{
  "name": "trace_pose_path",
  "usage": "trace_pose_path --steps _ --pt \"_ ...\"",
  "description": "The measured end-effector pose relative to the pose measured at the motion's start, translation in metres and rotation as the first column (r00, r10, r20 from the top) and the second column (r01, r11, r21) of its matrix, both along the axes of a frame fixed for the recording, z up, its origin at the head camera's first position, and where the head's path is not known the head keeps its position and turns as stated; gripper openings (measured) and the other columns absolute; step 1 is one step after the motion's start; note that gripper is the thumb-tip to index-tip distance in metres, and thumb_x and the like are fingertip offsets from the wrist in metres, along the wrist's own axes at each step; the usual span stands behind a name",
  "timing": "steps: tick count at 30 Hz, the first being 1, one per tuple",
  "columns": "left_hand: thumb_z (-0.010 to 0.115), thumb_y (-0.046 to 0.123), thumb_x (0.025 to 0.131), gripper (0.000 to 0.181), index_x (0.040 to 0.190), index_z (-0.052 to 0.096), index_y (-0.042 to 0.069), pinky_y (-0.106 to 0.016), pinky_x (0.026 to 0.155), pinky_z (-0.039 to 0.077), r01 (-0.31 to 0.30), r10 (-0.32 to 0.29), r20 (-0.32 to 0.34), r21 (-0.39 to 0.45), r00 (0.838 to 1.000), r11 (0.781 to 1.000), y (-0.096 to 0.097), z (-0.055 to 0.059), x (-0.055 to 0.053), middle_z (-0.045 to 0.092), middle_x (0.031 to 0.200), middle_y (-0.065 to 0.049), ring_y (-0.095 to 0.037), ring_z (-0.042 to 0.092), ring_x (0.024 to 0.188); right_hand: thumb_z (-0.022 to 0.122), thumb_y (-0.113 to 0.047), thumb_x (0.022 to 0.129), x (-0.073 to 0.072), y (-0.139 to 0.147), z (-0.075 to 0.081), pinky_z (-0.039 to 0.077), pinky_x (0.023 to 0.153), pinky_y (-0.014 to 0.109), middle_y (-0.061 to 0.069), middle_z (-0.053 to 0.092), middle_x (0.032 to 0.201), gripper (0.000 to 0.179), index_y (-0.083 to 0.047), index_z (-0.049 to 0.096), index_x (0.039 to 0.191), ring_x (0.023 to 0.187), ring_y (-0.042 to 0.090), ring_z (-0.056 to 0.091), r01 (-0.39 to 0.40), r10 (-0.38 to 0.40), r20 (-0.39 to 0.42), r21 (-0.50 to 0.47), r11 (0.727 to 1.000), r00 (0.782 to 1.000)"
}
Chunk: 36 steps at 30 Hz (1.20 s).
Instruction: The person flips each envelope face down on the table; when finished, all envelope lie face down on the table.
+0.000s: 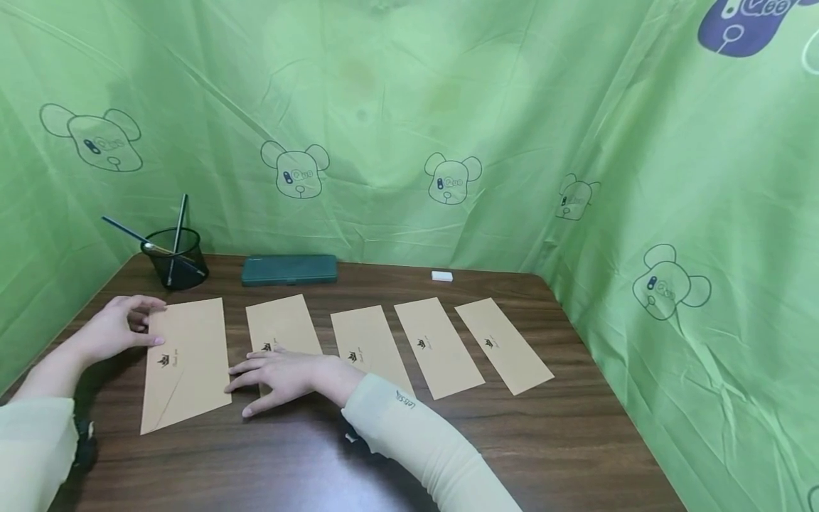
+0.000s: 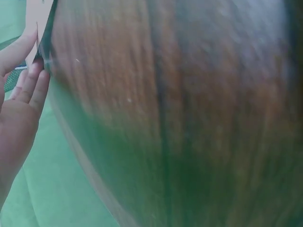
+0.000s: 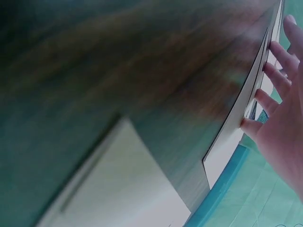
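L hand (image 1: 118, 331) @ env (image 1: 192, 363) edge, tbl (image 1: 281, 462) room nearside

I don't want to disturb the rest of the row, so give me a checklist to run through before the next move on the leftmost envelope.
1. Left hand at the left edge of the leftmost envelope: ok.
2. Second envelope fully visible from the head camera: not ok, the right hand hides its lower part.
3. Leftmost envelope flat on the table: cannot tell.
4. Two rightmost envelopes apart from each other: ok, bare wood shows between them.
5. Mesh cup off the leftmost envelope: ok, it stands behind it.
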State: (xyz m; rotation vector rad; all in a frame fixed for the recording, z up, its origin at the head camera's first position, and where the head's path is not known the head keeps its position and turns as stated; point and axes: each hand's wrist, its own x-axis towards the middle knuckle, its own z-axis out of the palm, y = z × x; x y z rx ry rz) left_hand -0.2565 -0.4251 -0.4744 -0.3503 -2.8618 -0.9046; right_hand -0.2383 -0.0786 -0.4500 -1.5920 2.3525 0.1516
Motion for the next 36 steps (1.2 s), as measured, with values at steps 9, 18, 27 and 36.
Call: trace_pose_path --steps 9,18,27,36 --pt "0.075 0.032 0.081 0.055 0.123 0.056 0.001 -0.023 0.056 0.042 -0.082 0.081 0.086 0.007 0.993 0.997 0.005 0.016 0.003 0.060 0.088 -0.010 -0.001 0.050 0.067 0.047 -0.064 0.088 0.002 -0.001 -0.001 0.008 0.117 0.038 -0.029 0.015 0.151 0.056 -0.051 0.031 0.140 0.143 0.001 0.004 0.036 -0.036 0.027 -0.004 0.999 0.999" --pt "0.059 0.039 0.092 0.052 0.129 0.052 0.003 -0.021 0.064 0.044 -0.127 0.102 0.207 0.108 0.973 0.986 0.011 0.038 0.001 0.066 0.091 0.003 0.003 0.055 0.076 0.047 -0.057 0.092 0.002 0.005 0.005 0.011 0.117 0.031 -0.017 0.019 0.154 0.058 -0.041 0.030 0.145 0.142 -0.001 0.009 0.061 -0.055 0.093 -0.060 0.996 0.994" --pt "0.054 0.024 0.095 0.041 0.124 0.054 -0.005 -0.020 0.059 0.046 -0.106 0.096 0.153 0.057 0.984 0.993 0.027 0.062 -0.007 0.070 0.085 -0.014 -0.003 0.062 0.066 0.054 -0.056 0.088 0.011 -0.002 0.017 0.023 0.111 0.023 -0.017 0.027 0.150 0.070 -0.033 0.026 0.148 0.135 -0.007 0.022 0.136 -0.114 0.105 -0.237 0.962 0.988" --pt "0.055 0.026 0.093 0.039 0.121 0.058 -0.001 -0.023 0.057 0.040 -0.142 0.143 0.081 -0.021 0.986 0.990 0.054 0.089 -0.009 0.066 0.065 -0.002 -0.011 0.060 0.060 0.059 -0.056 0.085 0.019 -0.012 0.022 0.032 0.104 0.016 -0.014 0.026 0.150 0.080 -0.036 0.017 0.150 0.135 -0.003 0.025 0.155 -0.142 0.062 -0.363 0.919 0.988"
